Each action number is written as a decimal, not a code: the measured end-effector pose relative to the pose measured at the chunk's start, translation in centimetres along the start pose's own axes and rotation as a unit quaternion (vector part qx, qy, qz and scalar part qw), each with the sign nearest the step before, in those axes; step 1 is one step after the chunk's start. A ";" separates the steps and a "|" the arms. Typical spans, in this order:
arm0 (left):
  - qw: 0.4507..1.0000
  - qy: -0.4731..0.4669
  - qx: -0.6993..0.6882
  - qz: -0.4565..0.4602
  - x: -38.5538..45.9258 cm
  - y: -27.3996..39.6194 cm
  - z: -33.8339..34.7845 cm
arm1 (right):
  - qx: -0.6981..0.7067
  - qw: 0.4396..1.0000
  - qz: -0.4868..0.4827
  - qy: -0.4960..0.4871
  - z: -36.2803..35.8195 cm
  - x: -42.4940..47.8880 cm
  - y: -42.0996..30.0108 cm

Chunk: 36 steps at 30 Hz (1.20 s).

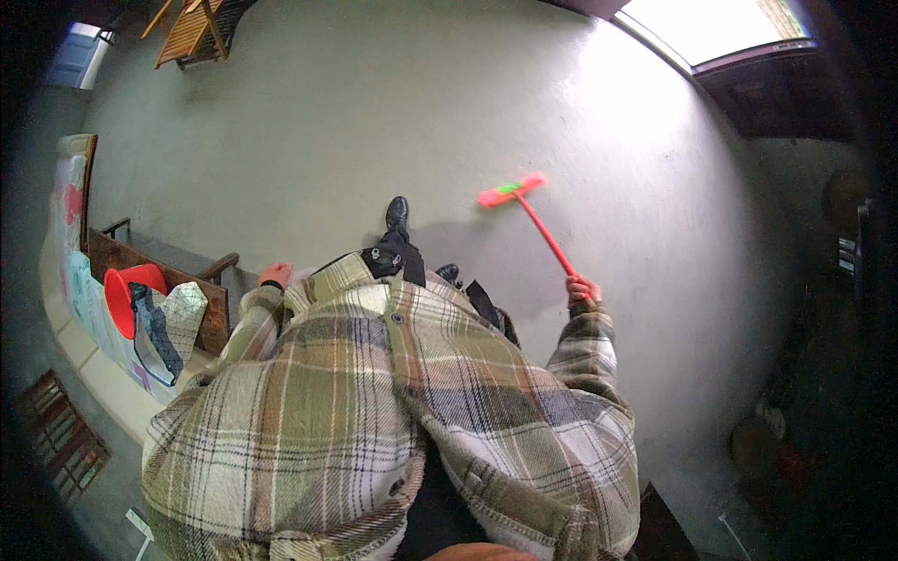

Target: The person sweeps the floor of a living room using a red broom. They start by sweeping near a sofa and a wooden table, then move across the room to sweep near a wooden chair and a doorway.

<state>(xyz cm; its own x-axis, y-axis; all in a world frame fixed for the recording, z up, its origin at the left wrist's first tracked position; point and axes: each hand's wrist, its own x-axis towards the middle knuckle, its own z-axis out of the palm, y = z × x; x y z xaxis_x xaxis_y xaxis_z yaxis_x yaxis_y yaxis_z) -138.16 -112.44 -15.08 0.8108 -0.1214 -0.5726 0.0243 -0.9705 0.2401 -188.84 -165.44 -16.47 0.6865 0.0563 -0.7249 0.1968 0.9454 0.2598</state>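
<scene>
My right hand (584, 289) is closed around the upper end of the red handle of a broom (541, 226). The broom's head, red with a green part, points away from me over the grey floor (337, 126); its edges look slightly blurred. Out to the left, my left hand (276, 273) hangs beside the plaid shirt, a dark band at its wrist. Its fingers look curled, and no object shows in it. My black shoe (397, 213) stands on the floor between the hands.
A wooden bench (203, 308) at the left stands by a red bucket (149, 279) and a patterned bag (184, 315). Behind them runs a seat with a colourful cover (105, 315). A slatted wooden chair (184, 43) is at the upper left, a bright doorway (715, 24) at the upper right.
</scene>
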 end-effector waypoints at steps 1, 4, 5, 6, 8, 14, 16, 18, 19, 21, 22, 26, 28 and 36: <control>1.000 -0.008 0.001 0.005 0.2 0.0 -0.1 | -0.011 1.000 -0.008 0.024 -1.2 -1.3 -0.7; 0.999 0.010 -0.028 0.016 0.2 4.8 0.5 | -0.026 0.998 -0.031 0.056 -4.5 -4.2 -3.5; 0.999 0.017 -0.040 0.026 0.3 5.4 0.3 | -0.064 0.995 -0.048 0.067 -5.5 -4.5 -4.1; 0.997 0.020 -0.063 0.041 0.3 5.5 0.3 | -0.052 0.993 -0.053 0.091 -5.4 -4.4 -4.2; 0.991 0.022 -0.111 0.075 0.3 6.1 0.4 | -0.098 0.966 -0.167 0.169 -5.5 -3.9 -3.3; 0.988 0.002 -0.129 0.081 0.8 4.2 2.8 | -0.147 0.966 -0.194 0.085 -5.0 -4.2 3.2; 0.997 0.012 -0.040 0.072 -0.7 6.2 4.1 | -0.119 0.976 -0.178 0.032 -4.2 -4.0 6.4; 0.995 0.015 -0.062 0.077 1.9 -0.1 4.1 | -0.060 0.990 -0.118 -0.041 -2.8 -1.4 9.4; 0.995 0.020 -0.073 0.071 2.5 -3.7 3.8 | -0.028 0.994 -0.072 -0.076 -2.2 0.5 10.8; 0.992 -0.044 -0.104 0.064 2.6 -2.8 5.7 | -0.029 0.996 -0.059 -0.060 -1.6 0.9 11.7; 0.990 -0.051 -0.108 0.075 2.5 -2.8 6.1 | -0.019 0.996 -0.029 -0.085 -1.6 1.0 11.8; 0.995 -0.012 -0.078 0.054 1.2 -4.3 5.4 | -0.012 0.998 0.001 -0.055 -4.6 0.7 10.3; 0.999 0.018 0.010 0.030 -0.9 -0.2 7.2 | 0.040 0.992 0.001 -0.117 -8.3 -2.4 7.2; 0.993 -0.032 -0.098 0.064 -1.4 -0.8 6.7 | 0.018 0.988 -0.141 0.058 -13.1 -7.4 -0.4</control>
<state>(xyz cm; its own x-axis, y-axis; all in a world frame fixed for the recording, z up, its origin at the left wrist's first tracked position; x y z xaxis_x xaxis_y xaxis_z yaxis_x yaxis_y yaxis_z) -143.22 -112.87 -19.68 0.7758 -0.2597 -0.5750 0.0425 -0.8878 0.4583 -203.17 -161.98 -19.56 0.5161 -0.1691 -0.8397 0.3949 0.9169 0.0581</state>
